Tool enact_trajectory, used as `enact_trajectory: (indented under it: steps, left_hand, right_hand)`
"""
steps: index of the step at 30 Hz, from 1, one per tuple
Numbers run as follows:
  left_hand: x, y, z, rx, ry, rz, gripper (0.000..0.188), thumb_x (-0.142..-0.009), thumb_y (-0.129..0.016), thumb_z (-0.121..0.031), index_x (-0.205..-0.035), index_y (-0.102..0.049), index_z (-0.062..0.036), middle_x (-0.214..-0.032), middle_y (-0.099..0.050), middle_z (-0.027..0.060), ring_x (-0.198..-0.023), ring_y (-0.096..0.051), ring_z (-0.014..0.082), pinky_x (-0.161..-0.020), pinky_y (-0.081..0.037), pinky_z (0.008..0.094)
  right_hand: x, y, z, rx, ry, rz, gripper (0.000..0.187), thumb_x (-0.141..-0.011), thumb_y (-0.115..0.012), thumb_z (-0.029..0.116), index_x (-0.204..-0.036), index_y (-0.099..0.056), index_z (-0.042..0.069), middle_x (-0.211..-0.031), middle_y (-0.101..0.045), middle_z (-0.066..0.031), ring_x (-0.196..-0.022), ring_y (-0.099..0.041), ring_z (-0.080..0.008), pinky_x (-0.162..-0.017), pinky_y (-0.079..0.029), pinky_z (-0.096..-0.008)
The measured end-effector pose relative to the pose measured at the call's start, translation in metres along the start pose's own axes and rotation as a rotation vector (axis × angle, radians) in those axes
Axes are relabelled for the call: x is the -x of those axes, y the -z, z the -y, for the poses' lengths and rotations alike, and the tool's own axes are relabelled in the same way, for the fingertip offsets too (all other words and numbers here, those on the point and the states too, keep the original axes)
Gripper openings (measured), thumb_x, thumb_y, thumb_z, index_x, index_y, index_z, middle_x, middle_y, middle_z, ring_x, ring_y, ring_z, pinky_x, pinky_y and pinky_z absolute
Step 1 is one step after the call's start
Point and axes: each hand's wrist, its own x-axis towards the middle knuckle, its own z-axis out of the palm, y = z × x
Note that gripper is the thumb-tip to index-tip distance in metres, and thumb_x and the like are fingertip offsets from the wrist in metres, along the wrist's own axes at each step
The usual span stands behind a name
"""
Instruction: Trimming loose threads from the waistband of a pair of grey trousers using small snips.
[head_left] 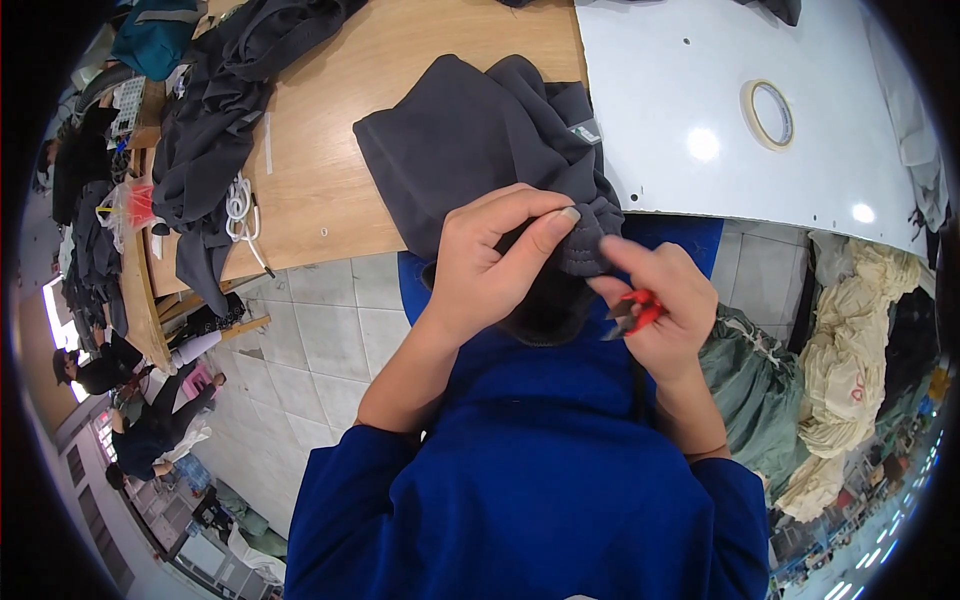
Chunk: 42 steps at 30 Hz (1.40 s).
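A dark grey garment [450,145] lies bunched over the front edge of the wooden table, with a small label [585,132] showing on it. My left hand [500,250] pinches a gathered, stitched part of the garment between thumb and forefinger. Close beside that part is my right hand [665,300], somewhat blurred, holding red-handled thread snips [642,312] in its curled fingers. The metal blades of the snips point down and to the left. Whether the right fingertips touch the cloth, I cannot tell.
A roll of tape [768,115] lies on the white tabletop [660,90] at right. More dark garments [215,130] and a white cord [239,210] lie on the wooden table [320,160] at left. Cream cloth bundles [840,360] and a green sack [750,400] stand at right. Several people are far left.
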Motion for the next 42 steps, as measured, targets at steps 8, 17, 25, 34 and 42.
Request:
enact_trajectory:
  steps: [8,17,25,34,42]
  left_hand:
    - [0.006,0.007,0.011,0.217,0.168,-0.008,0.015,-0.092,-0.055,-0.008,-0.099,-0.062,0.0042,-0.086,-0.062,0.0013,-0.078,-0.056,0.0059,-0.072,-0.043,0.0185]
    - [0.004,0.007,0.010,0.377,0.225,-0.066,0.018,-0.092,-0.057,-0.012,-0.098,-0.063,0.0042,-0.085,-0.063,-0.0006,-0.080,-0.053,0.0035,-0.073,-0.043,0.0176]
    - [0.006,0.007,0.013,0.374,0.206,-0.004,0.018,-0.094,-0.052,-0.012,-0.100,-0.062,0.0026,-0.088,-0.063,0.0021,-0.079,-0.057,0.0057,-0.073,-0.045,0.0191]
    - [0.005,0.004,0.008,0.311,0.189,0.006,0.017,-0.094,-0.053,-0.012,-0.097,-0.062,0.0024,-0.086,-0.062,0.0012,-0.079,-0.055,0.0055,-0.074,-0.043,0.0190]
    - [0.004,0.005,0.009,0.340,0.209,0.018,0.017,-0.094,-0.053,-0.012,-0.097,-0.062,0.0025,-0.086,-0.062,0.0011,-0.079,-0.055,0.0056,-0.074,-0.043,0.0189]
  right_hand:
    - [-0.001,0.001,-0.001,-0.219,0.373,0.318,0.027,-0.062,-0.081,0.019,-0.083,-0.071,0.006,-0.053,-0.046,0.0008,-0.047,-0.039,-0.0159,-0.046,-0.029,-0.0283]
    - [0.006,0.008,-0.009,-0.062,-0.004,0.097,0.054,-0.058,-0.079,0.019,-0.108,-0.066,0.006,-0.073,-0.053,-0.0037,-0.058,-0.046,-0.0160,-0.052,-0.038,-0.0271]
    - [0.001,0.012,-0.008,0.174,0.158,0.052,0.046,-0.059,-0.077,0.022,-0.104,-0.071,0.015,-0.073,-0.049,-0.0005,-0.060,-0.042,-0.0161,-0.056,-0.031,-0.0286]
    - [-0.004,0.012,-0.004,0.241,0.230,0.058,0.041,-0.062,-0.075,0.025,-0.102,-0.072,0.017,-0.069,-0.048,0.0015,-0.058,-0.039,-0.0144,-0.055,-0.028,-0.0284]
    - [-0.003,0.011,-0.006,0.199,0.168,0.045,0.041,-0.063,-0.075,0.025,-0.103,-0.071,0.015,-0.070,-0.049,0.0009,-0.058,-0.040,-0.0142,-0.054,-0.028,-0.0286]
